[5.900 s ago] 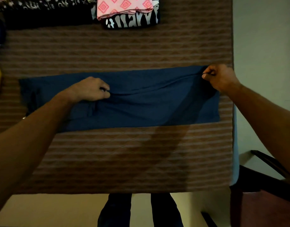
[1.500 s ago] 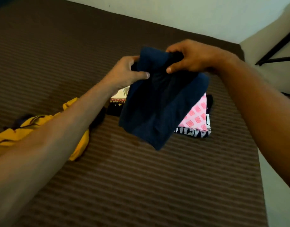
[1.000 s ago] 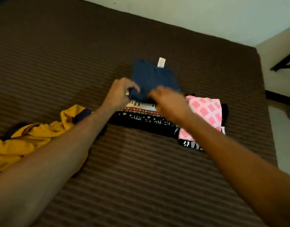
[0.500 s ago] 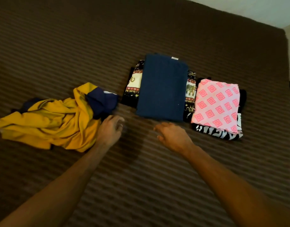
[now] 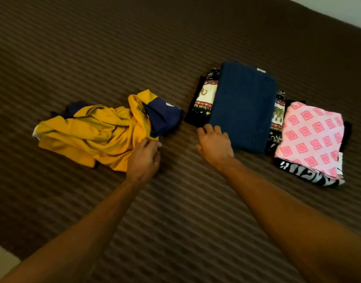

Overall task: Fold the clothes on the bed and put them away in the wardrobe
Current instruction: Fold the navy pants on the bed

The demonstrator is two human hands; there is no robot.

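Observation:
A crumpled yellow and navy garment [image 5: 98, 131] lies unfolded on the brown striped bed [image 5: 175, 211], left of centre. My left hand [image 5: 143, 158] is at its near right edge, fingertips touching the yellow cloth. The folded navy garment [image 5: 243, 107] lies on top of a folded black elephant-print cloth [image 5: 204, 97]. My right hand [image 5: 214, 144] hovers with relaxed fingers at the navy garment's near left corner and holds nothing. To the right, a folded pink diamond-print cloth [image 5: 312, 137] sits on a black-and-white patterned one [image 5: 306, 174].
A pale wall [image 5: 338, 9] borders the bed at the top right. A strip of light floor [image 5: 2, 260] shows at the bottom left corner.
The navy garment was folded, carried over and laid on the elephant-print stack. Both hands let go of it. My left hand has since moved left onto the yellow garment.

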